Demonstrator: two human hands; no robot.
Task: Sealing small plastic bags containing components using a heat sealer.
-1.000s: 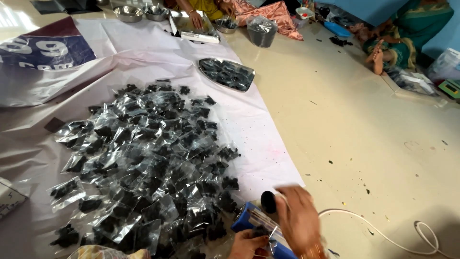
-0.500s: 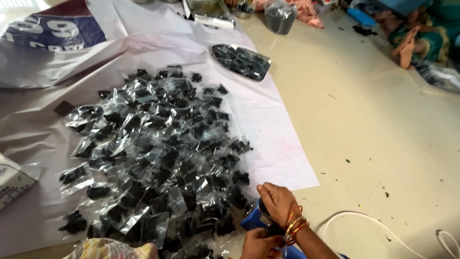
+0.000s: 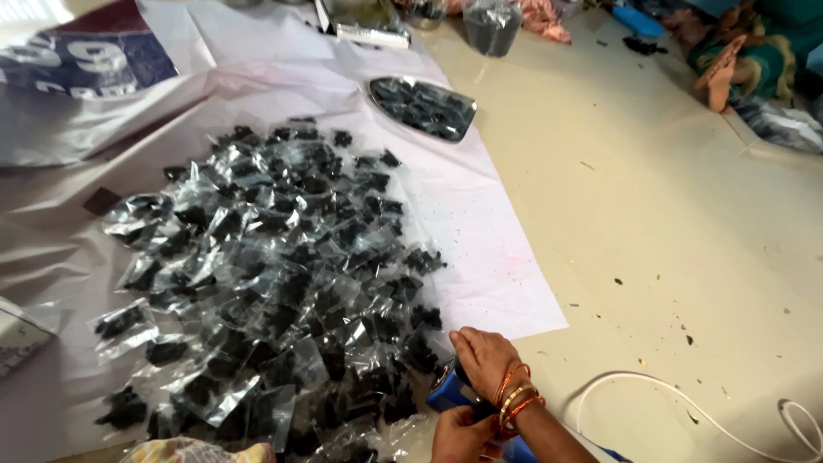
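Observation:
My right hand [image 3: 483,358], with orange bangles on the wrist, lies curled over the top of a blue device [image 3: 452,394] at the bottom edge. My left hand [image 3: 461,435] sits just below it against the device, partly cut off by the frame. What its bent fingers hold is hidden. To the left, touching the device, spreads a wide pile of several small clear pouches [image 3: 266,274] filled with black pieces. The pile lies on a white sheet [image 3: 506,283].
A larger clear bag of black pieces [image 3: 424,107] lies at the sheet's far end. A white cable [image 3: 686,410] curves over the beige floor at the lower right. Another person's foot [image 3: 723,77] and clothes are at the top right. A filled bag [image 3: 493,24] stands at the top.
My right hand has moved left from beside the blue device onto its top. The view has shifted, so the pile sits higher and more to the right.

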